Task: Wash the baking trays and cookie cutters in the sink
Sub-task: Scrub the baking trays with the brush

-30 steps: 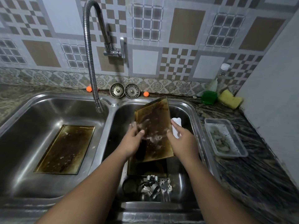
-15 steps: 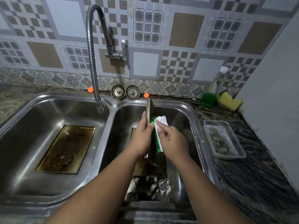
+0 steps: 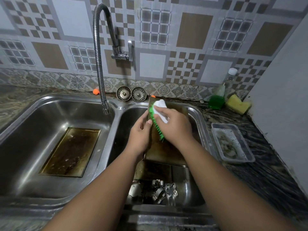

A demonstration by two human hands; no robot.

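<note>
A browned baking tray [image 3: 164, 151] stands tilted on edge in the right sink basin [image 3: 199, 114]. My left hand [image 3: 141, 134] grips its left edge. My right hand [image 3: 175, 125] grips a white scrub brush with green bristles [image 3: 158, 109], the bristles against the tray's face. Another tray [image 3: 156, 170] lies flat under it on the basin floor. Several metal cookie cutters [image 3: 164, 192] lie at the near end of that basin. A third dirty tray [image 3: 70, 151] lies flat in the left basin [image 3: 30, 114].
The flexible tap [image 3: 100, 64] hangs over the divider, with no water running. Two strainer plugs [image 3: 131, 94] sit behind the sink. A green soap bottle [image 3: 216, 99], a yellow sponge [image 3: 237, 104] and a clear plastic container [image 3: 231, 142] are on the right counter.
My left hand turned the tray from facing me to nearly edge-on. My right hand brought the brush round onto its face and moved it up toward the top edge.
</note>
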